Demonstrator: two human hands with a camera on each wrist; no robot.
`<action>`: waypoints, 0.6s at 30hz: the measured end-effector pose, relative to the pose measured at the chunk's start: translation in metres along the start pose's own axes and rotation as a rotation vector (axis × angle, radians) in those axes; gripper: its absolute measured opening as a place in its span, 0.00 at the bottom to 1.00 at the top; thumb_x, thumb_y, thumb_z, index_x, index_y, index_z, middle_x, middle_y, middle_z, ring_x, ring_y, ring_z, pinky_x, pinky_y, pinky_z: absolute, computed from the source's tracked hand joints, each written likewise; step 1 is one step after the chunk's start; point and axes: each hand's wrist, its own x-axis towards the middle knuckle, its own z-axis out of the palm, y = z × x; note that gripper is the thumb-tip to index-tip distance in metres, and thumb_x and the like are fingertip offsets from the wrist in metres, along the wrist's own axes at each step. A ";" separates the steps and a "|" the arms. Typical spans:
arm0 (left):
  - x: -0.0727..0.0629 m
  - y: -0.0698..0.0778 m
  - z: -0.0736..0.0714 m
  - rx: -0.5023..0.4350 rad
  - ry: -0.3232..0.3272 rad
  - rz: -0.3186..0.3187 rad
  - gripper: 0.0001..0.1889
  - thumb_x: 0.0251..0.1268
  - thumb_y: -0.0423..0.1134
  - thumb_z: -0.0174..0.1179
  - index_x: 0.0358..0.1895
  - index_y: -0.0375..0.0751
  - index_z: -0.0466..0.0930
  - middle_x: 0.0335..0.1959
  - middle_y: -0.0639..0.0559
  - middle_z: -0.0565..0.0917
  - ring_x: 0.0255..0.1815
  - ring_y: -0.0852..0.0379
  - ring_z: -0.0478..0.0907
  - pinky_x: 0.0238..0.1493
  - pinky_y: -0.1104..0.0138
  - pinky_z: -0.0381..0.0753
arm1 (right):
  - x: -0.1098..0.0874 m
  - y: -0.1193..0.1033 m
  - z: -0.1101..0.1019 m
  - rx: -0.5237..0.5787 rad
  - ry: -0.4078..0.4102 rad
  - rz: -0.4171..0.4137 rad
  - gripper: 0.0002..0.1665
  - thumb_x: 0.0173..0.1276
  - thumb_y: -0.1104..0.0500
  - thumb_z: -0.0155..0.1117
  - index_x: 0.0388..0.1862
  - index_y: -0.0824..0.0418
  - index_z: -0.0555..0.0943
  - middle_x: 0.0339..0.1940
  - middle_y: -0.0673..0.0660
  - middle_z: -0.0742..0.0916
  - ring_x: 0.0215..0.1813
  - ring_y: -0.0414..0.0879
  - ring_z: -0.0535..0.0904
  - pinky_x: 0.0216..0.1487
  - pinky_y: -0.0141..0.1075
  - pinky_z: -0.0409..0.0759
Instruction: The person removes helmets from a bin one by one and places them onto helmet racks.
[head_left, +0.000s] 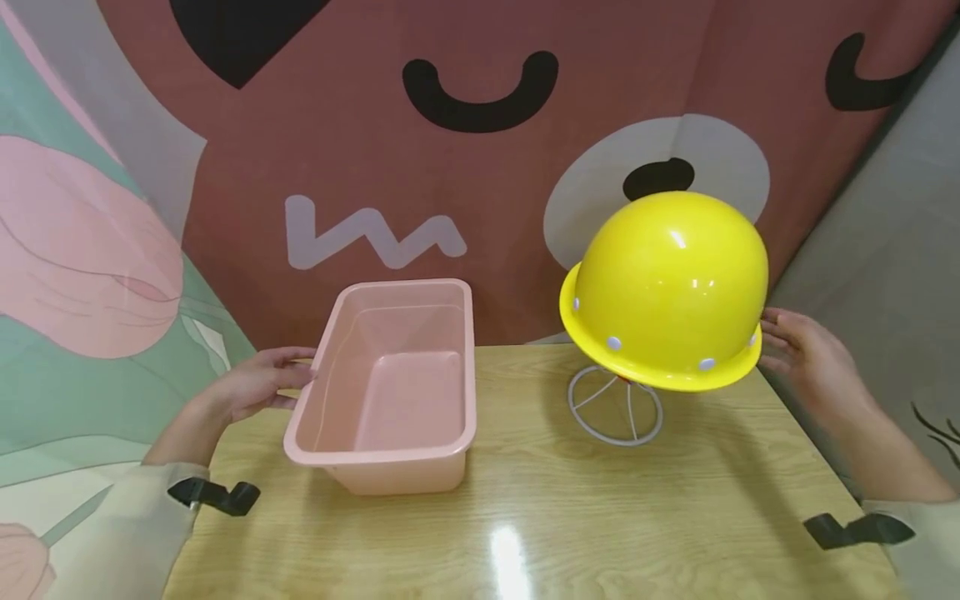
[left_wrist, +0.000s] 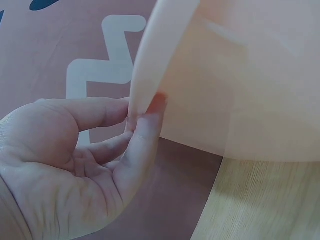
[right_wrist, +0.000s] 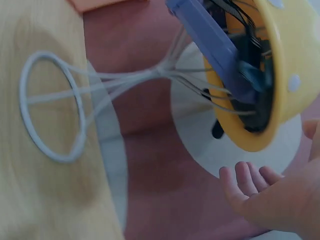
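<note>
A pink plastic basin (head_left: 412, 400) stands on the left half of the table, its inside bare. My left hand (head_left: 258, 383) is at its left rim; in the left wrist view, the thumb and fingers (left_wrist: 142, 135) pinch that rim from both sides. A glossy yellow hard hat (head_left: 675, 292) hangs over a white wire stand (head_left: 615, 408) on the right, tilted. Beneath its brim, the right wrist view shows a blue-purple band (right_wrist: 210, 50) and black straps. My right hand (head_left: 813, 367) is beside the brim with fingers loosely bent, holding nothing.
The wooden table (head_left: 540, 525) reaches back to a reddish-brown cartoon curtain (head_left: 495, 175). A grey cloth (head_left: 885, 267) hangs along the right side, and a green and pink printed cloth (head_left: 82, 250) along the left. Black wrist mounts (head_left: 213, 496) sit on both sleeves.
</note>
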 end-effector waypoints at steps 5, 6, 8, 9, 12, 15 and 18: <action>-0.001 0.004 -0.001 0.056 0.014 0.003 0.34 0.79 0.38 0.55 0.76 0.22 0.52 0.58 0.41 0.80 0.51 0.60 0.81 0.51 0.57 0.86 | 0.011 -0.028 -0.009 -0.210 0.074 -0.015 0.10 0.85 0.53 0.46 0.59 0.47 0.70 0.53 0.40 0.77 0.50 0.29 0.78 0.44 0.21 0.79; -0.002 0.005 -0.002 0.078 0.027 0.013 0.34 0.79 0.39 0.54 0.76 0.22 0.52 0.61 0.37 0.78 0.52 0.59 0.80 0.52 0.57 0.86 | 0.014 -0.034 -0.011 -0.312 0.085 -0.024 0.10 0.85 0.52 0.46 0.60 0.45 0.70 0.52 0.38 0.77 0.49 0.27 0.77 0.44 0.19 0.78; -0.004 0.009 -0.005 0.151 0.088 0.067 0.32 0.80 0.40 0.53 0.75 0.21 0.54 0.64 0.29 0.74 0.54 0.57 0.80 0.50 0.57 0.86 | 0.018 -0.046 -0.014 -0.542 0.112 -0.043 0.17 0.84 0.50 0.46 0.66 0.49 0.70 0.51 0.36 0.77 0.47 0.24 0.76 0.43 0.17 0.75; -0.005 0.012 -0.007 0.214 0.145 0.106 0.31 0.81 0.40 0.52 0.75 0.21 0.56 0.64 0.27 0.74 0.54 0.54 0.81 0.48 0.59 0.87 | 0.021 -0.052 -0.015 -0.665 0.126 -0.044 0.21 0.84 0.48 0.46 0.70 0.51 0.69 0.53 0.37 0.77 0.46 0.24 0.74 0.46 0.22 0.76; -0.009 0.021 -0.018 0.462 0.353 0.227 0.27 0.81 0.41 0.51 0.72 0.23 0.63 0.60 0.26 0.76 0.52 0.44 0.82 0.42 0.63 0.86 | 0.030 -0.066 -0.019 -0.986 0.171 -0.055 0.33 0.84 0.45 0.44 0.77 0.63 0.63 0.61 0.54 0.78 0.52 0.37 0.75 0.53 0.40 0.76; -0.011 0.032 -0.031 0.681 0.494 0.271 0.26 0.81 0.42 0.51 0.70 0.25 0.66 0.58 0.25 0.77 0.52 0.33 0.79 0.42 0.55 0.84 | 0.041 -0.076 -0.025 -1.154 0.179 -0.078 0.37 0.84 0.45 0.45 0.77 0.70 0.60 0.68 0.74 0.72 0.58 0.62 0.74 0.50 0.62 0.72; -0.011 0.042 -0.043 0.798 0.468 0.270 0.29 0.82 0.42 0.50 0.72 0.22 0.61 0.62 0.22 0.72 0.53 0.29 0.76 0.47 0.42 0.78 | 0.052 -0.079 -0.033 -1.272 0.115 -0.134 0.37 0.83 0.48 0.49 0.77 0.74 0.59 0.69 0.81 0.68 0.62 0.78 0.65 0.57 0.70 0.67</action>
